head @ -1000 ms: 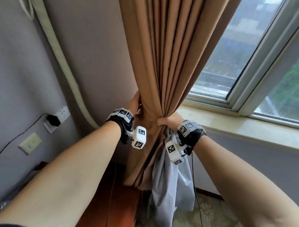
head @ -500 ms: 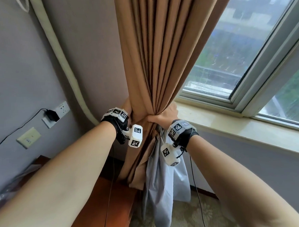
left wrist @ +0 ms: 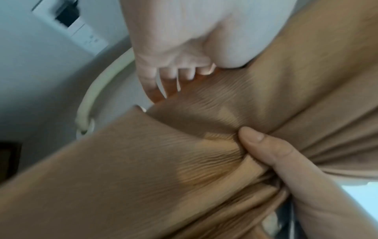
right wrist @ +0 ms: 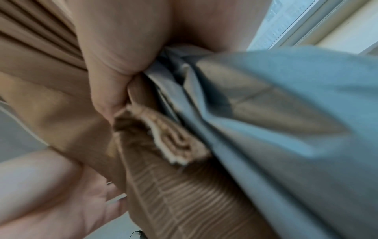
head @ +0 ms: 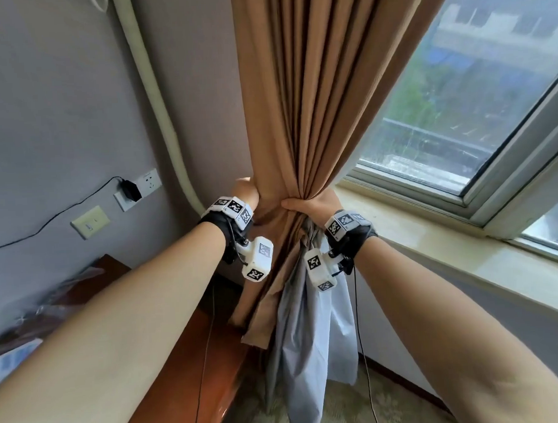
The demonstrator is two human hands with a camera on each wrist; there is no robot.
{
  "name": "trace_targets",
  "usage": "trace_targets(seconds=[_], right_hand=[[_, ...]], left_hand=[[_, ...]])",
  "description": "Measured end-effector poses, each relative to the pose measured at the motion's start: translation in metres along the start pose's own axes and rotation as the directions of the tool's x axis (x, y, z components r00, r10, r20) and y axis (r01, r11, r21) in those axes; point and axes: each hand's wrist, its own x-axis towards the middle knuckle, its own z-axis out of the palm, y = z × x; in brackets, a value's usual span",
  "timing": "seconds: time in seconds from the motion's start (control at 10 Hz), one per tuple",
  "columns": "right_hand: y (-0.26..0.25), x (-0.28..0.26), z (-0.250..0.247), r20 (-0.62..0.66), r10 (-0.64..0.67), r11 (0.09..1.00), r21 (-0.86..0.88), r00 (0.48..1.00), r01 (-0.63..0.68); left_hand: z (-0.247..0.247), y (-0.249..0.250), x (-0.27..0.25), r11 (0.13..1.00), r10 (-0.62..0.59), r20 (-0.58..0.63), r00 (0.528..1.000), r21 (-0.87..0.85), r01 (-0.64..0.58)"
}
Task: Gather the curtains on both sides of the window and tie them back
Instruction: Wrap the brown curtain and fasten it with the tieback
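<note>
Both of your hands were closed on the tan curtain [head: 301,92] at the point where it was cinched into a narrow waist beside the window [head: 458,101]. Your right hand [head: 316,206] wrapped the bundle from the window side, thumb lying across the front of the folds, with the pale grey lining [head: 308,331] spilling out under the palm and hanging down toward the floor. Your left hand [head: 246,193] gripped the wall side of the same bundle; from the left wrist view its fingers [left wrist: 163,76] curled into a finely ribbed tan band [left wrist: 214,103] that lay against the gathered cloth, and your right thumb pressed into that band from the opposite side. Whether the band was a separate tie or part of the curtain could not be told.

Above your hands the curtain rose in tight vertical pleats; below them it flared loose, its lower tan edge hanging just beside a reddish wooden surface [head: 188,359] against the wall. A beige pipe [head: 157,98] ran down the grey wall to the left of the curtain. Further left sat a wall socket [head: 148,182] with a black plug [head: 129,190] in it and a cream switch plate [head: 89,221]. A pale stone windowsill [head: 432,236] stretched away to your right.
</note>
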Motion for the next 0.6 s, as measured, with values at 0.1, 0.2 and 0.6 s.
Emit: trace_targets(seconds=[0.1,0.2,0.6], right_hand=[[-0.002,0.003,-0.005,-0.001,0.014,0.999,-0.051,1.0,-0.014],[-0.001,0.004,-0.007,0.013,-0.003,0.996,-0.091,1.0,0.004],[-0.001,-0.003,-0.019,0.037,-0.02,0.979,-0.202,0.999,0.027]], left_hand=[[-0.009,0.012,-0.024,1.0,0.016,-0.051,0.999,-0.012,-0.016],[-0.005,0.007,-0.034,1.0,-0.026,0.116,0.993,-0.014,0.028],[0.034,0.003,-0.085,0.965,0.181,0.309,0.934,0.126,-0.229]])
